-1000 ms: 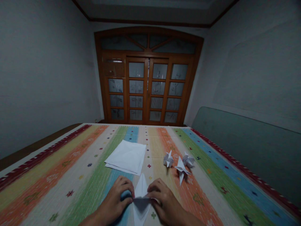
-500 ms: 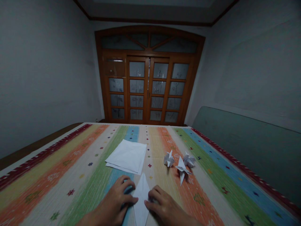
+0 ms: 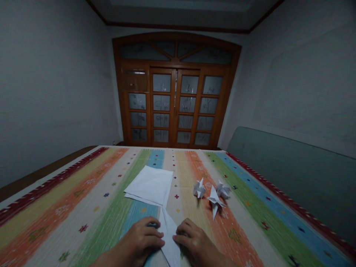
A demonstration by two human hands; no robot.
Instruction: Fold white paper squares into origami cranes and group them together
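A long, narrow piece of folded white paper (image 3: pixel 170 231) lies on the tablecloth at the bottom middle, its pointed end directed away from me. A flap along its left side stands slightly apart from the rest. My left hand (image 3: pixel 143 235) has its fingertips closed on the left edge. On the opposite edge, my right hand (image 3: pixel 193 235) pinches the paper with bent fingers. Just beyond the tip is a stack of white paper squares (image 3: pixel 150 183). To the right sit three folded paper figures, the nearest one a pointed white figure (image 3: pixel 215 202).
The striped tablecloth (image 3: pixel 91 207) covers the table under everything. A green-grey panel (image 3: pixel 283 167) runs along the right side of the table. Wooden doors with glass panes (image 3: pixel 175 107) stand beyond the far edge.
The folded paper has turned slightly, its tip shifting left, and a flap on its left side has come apart. My left hand's fingers have come down closer onto the paper.
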